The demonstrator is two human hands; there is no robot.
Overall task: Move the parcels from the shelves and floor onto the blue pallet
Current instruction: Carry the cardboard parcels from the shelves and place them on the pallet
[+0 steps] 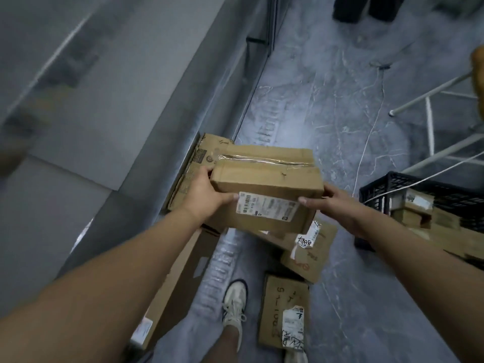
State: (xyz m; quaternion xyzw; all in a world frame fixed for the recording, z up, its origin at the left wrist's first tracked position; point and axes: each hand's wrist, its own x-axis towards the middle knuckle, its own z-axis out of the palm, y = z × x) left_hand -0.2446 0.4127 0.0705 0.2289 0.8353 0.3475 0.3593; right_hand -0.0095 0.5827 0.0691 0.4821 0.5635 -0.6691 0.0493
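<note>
My left hand [203, 191] and right hand [334, 203] grip a taped cardboard parcel [264, 187] by its ends, above the floor [340, 142].

Taped, white-labelled cardboard parcel [267, 179] held above scattered floor parcels [277, 297].
</note>
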